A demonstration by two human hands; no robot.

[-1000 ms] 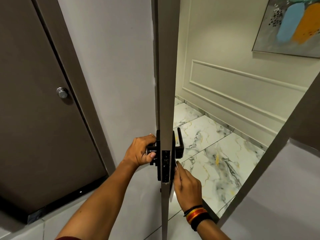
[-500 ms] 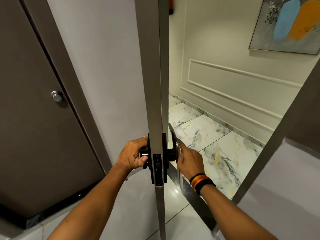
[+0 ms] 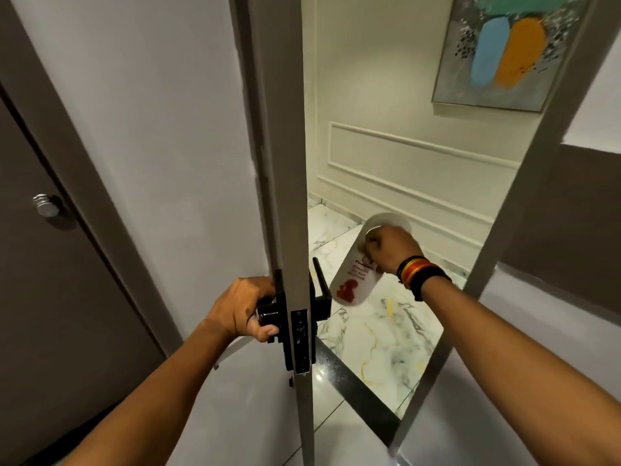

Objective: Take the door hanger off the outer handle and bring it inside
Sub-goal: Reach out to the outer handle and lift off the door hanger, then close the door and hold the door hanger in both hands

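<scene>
Two hands: left [image 3: 240, 311], right [image 3: 391, 248]. One door hanger [image 3: 353, 280]. Two handles: inner [image 3: 268, 312], outer [image 3: 321, 284]. One painting [image 3: 500, 52].

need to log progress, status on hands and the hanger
Left hand gripping inner handle. Right hand holds door hanger, clear of outer handle. Doorway open.

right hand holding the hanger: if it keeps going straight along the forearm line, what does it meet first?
Likely nothing close: the right hand, gripping the door hanger, points out into the corridor toward the panelled wall. That wall comes first, though depth is unclear.
</scene>
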